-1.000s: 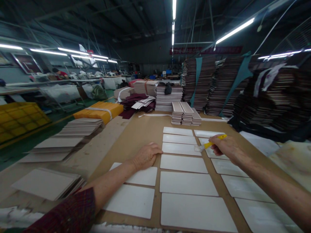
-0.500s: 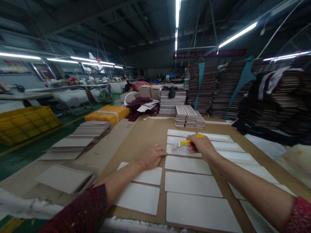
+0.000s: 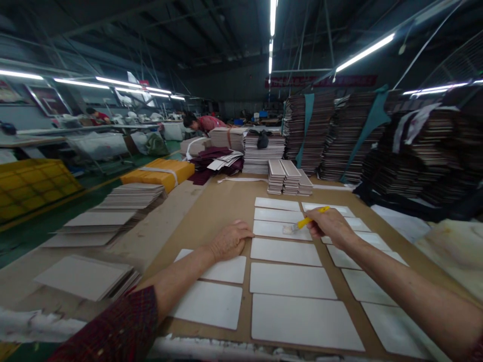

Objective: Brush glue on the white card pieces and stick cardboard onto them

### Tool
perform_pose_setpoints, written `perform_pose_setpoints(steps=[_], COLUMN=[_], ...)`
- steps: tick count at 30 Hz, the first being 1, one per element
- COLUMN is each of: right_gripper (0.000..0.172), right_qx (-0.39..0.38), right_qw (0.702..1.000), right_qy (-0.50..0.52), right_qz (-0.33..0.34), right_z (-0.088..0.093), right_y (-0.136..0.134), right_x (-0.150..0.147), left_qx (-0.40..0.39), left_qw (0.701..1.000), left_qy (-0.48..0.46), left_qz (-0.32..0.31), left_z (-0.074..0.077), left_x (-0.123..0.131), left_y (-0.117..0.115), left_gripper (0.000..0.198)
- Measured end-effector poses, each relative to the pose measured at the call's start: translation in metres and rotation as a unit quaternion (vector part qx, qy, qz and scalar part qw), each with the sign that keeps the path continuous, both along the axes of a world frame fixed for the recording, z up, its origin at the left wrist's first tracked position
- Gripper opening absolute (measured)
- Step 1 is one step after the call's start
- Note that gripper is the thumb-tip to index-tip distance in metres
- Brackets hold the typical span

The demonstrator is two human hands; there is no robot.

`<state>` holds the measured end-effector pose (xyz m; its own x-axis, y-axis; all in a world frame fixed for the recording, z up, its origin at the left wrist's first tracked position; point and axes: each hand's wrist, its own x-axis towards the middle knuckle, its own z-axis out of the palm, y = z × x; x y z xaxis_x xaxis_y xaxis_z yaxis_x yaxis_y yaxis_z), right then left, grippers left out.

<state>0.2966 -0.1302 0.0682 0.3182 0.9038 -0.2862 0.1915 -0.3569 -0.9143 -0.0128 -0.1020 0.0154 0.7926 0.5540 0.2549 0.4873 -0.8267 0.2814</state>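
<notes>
Several white rectangular boards (image 3: 290,279) lie in columns on a brown cardboard-covered table (image 3: 222,206). My right hand (image 3: 329,226) is closed round a yellow-handled brush (image 3: 304,222), whose bristle tip touches a board in the middle column. My left hand (image 3: 228,240) rests with curled fingers on the table, at the left edge of that column and just above a board of the left column (image 3: 225,270).
Small stacks of boards (image 3: 289,177) stand at the table's far end, tall dark stacks (image 3: 328,133) behind them. Grey board piles (image 3: 124,201) and a yellow wrapped bundle (image 3: 158,172) lie at left. A person (image 3: 206,123) bends over a far table. Yellow crates (image 3: 30,183) stand far left.
My right hand with the brush swept left from the right column onto the middle column, then drew back a little to the right. My left hand stayed put.
</notes>
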Motion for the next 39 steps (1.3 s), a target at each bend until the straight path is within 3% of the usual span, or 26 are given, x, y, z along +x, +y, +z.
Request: perform_pose_setpoints(steps=[7, 13, 17, 23, 27, 39], right_gripper=[0.011, 0.011, 0.011, 0.013, 0.014, 0.013], right_qx=[0.018, 0.045, 0.055, 0.000, -0.017, -0.024], right_qw=[0.999, 0.996, 0.994, 0.989, 0.989, 0.995], right_qy=[-0.012, -0.005, 0.051, 0.145, 0.147, 0.090], right_qz=[-0.039, -0.073, -0.080, -0.012, 0.013, 0.047], right_z=[-0.008, -0.003, 0.013, 0.026, 0.022, 0.000], right_y=[-0.009, -0.019, -0.036, -0.059, -0.058, -0.050], right_x=[0.045, 0.055, 0.034, -0.018, -0.043, -0.075], left_qx=[0.002, 0.003, -0.003, -0.040, -0.037, -0.028], left_qw=[1.000, 1.000, 1.000, 0.997, 0.998, 0.999], left_qy=[0.012, 0.004, -0.004, 0.025, 0.029, 0.005], left_qz=[0.011, 0.001, 0.005, -0.056, -0.040, -0.034], left_z=[0.005, 0.006, 0.020, 0.031, 0.022, 0.015], left_x=[0.002, 0.002, -0.004, -0.014, -0.014, -0.012], left_y=[-0.004, 0.002, -0.005, -0.048, -0.064, -0.064], left_gripper=[0.047, 0.047, 0.049, 0.045, 0.046, 0.043])
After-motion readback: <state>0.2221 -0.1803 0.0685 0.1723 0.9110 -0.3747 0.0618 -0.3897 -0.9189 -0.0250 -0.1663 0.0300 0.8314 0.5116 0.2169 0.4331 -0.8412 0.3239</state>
